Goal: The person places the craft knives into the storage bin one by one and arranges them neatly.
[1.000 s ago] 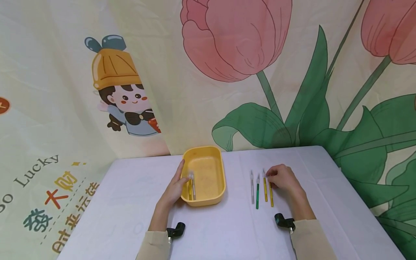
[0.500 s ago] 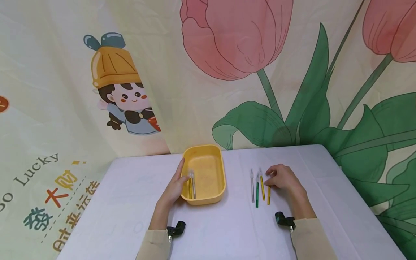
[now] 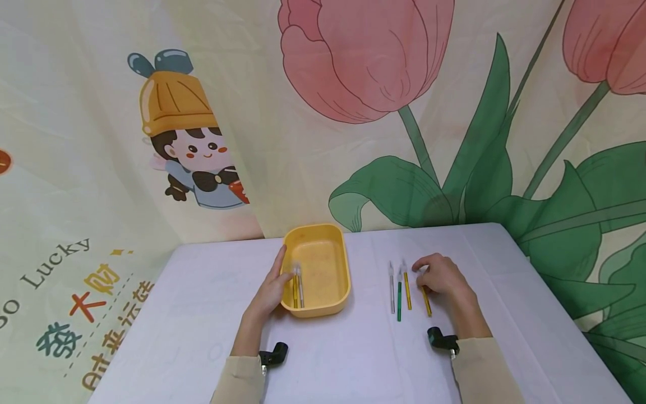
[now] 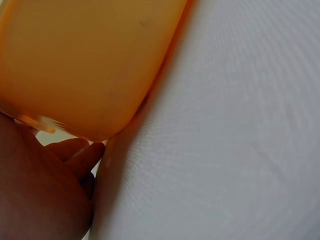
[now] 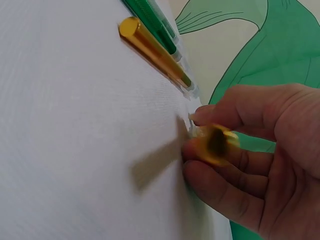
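1. Left hand [image 3: 270,293]: grips the near-left wall of a yellow plastic tray [image 3: 325,269], thumb over the rim, fingers along the outside.
2. Tray contents: a gold craft knife [image 3: 295,293] and a silver craft knife [image 3: 301,293] lie side by side, just beyond the left thumb.
3. Right hand [image 3: 445,279]: pinches a second gold craft knife [image 3: 428,304] between thumb and fingers; its handle end stands clear of the white tablecloth [image 3: 343,359], casting a separate shadow in the right wrist view.
4. Row between the hands, nearer the right: a second silver craft knife [image 3: 392,294], a green craft knife [image 3: 399,303] and a third gold craft knife [image 3: 407,293], clear tips directed away from the person.
5. Wrists: each bears a small black camera [image 3: 275,355] below a beige sleeve [image 3: 239,379].
6. Beyond both hands: a tulip-printed backdrop [image 3: 365,62].
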A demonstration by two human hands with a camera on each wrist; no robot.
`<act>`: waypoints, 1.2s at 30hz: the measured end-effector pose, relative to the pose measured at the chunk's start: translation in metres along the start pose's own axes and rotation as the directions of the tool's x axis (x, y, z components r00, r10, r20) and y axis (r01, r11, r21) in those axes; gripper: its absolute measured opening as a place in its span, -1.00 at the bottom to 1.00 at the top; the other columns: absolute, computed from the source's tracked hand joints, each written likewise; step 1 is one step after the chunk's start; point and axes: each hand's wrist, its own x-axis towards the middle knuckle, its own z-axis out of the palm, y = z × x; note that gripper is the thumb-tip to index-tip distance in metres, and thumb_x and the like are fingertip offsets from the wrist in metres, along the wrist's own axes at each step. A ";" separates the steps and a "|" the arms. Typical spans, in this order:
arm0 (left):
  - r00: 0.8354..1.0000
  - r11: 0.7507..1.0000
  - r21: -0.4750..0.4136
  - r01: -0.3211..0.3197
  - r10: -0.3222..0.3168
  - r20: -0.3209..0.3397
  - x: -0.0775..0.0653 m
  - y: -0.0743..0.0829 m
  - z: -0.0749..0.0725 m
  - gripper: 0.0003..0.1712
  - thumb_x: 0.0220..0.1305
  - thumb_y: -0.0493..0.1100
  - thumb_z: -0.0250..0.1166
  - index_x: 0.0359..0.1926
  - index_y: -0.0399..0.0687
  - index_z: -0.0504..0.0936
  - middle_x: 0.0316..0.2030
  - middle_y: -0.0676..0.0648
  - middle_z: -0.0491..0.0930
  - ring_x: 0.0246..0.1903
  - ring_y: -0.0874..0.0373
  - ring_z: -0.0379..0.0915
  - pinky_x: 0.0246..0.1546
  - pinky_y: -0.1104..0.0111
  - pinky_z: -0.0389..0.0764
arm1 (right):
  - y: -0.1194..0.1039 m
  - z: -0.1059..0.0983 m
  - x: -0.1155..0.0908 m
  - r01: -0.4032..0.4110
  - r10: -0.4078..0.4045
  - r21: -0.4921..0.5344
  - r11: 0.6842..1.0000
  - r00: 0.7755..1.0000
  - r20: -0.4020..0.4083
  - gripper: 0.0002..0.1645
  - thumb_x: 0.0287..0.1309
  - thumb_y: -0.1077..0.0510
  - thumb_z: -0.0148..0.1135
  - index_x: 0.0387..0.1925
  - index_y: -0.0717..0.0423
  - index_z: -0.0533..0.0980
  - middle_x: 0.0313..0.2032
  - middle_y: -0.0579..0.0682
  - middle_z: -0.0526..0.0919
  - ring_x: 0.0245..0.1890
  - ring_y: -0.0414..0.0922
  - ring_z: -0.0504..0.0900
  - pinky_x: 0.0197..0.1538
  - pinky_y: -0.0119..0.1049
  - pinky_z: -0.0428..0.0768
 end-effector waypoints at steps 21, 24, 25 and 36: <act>1.000 1.000 0.027 0.000 0.000 -0.015 0.003 -0.002 0.000 -0.15 0.56 -0.13 -0.04 0.67 0.52 -0.19 0.68 0.21 -0.24 0.68 0.10 -0.44 0.64 -0.05 -0.34 | 0.003 -0.007 0.002 0.049 -0.043 0.060 0.997 0.995 -0.094 -0.60 0.24 0.34 0.29 0.12 0.26 0.66 -0.10 0.17 0.66 -0.11 0.05 0.54 -0.19 -0.31 0.63; 1.000 1.000 0.022 0.004 -0.004 -0.007 0.004 -0.003 0.000 -0.15 0.57 -0.14 -0.05 0.68 0.48 -0.21 0.68 0.21 -0.25 0.67 0.10 -0.45 0.64 -0.05 -0.36 | 0.003 -0.007 0.002 0.070 -0.062 0.079 0.994 0.993 -0.101 -0.57 0.22 0.36 0.32 0.14 0.29 0.65 -0.09 0.21 0.65 -0.12 0.06 0.54 -0.19 -0.30 0.63; 1.000 1.000 0.021 0.008 -0.008 -0.005 0.005 -0.003 -0.001 -0.15 0.57 -0.14 -0.05 0.68 0.47 -0.21 0.68 0.20 -0.26 0.67 0.10 -0.46 0.64 -0.04 -0.37 | 0.003 -0.007 0.002 0.076 -0.067 0.086 0.993 0.992 -0.105 -0.57 0.23 0.36 0.33 0.15 0.29 0.64 -0.07 0.21 0.66 -0.13 0.05 0.55 -0.18 -0.30 0.64; 1.000 1.000 0.017 0.024 -0.024 -0.004 0.003 0.000 0.000 -0.15 0.58 -0.14 -0.05 0.67 0.50 -0.20 0.68 0.21 -0.26 0.67 0.09 -0.46 0.64 -0.06 -0.37 | -0.004 -0.007 0.000 0.160 -0.132 0.144 0.977 0.974 -0.185 -0.56 0.38 0.31 0.25 0.25 0.30 0.58 0.02 0.25 0.70 -0.16 0.01 0.68 -0.13 -0.27 0.72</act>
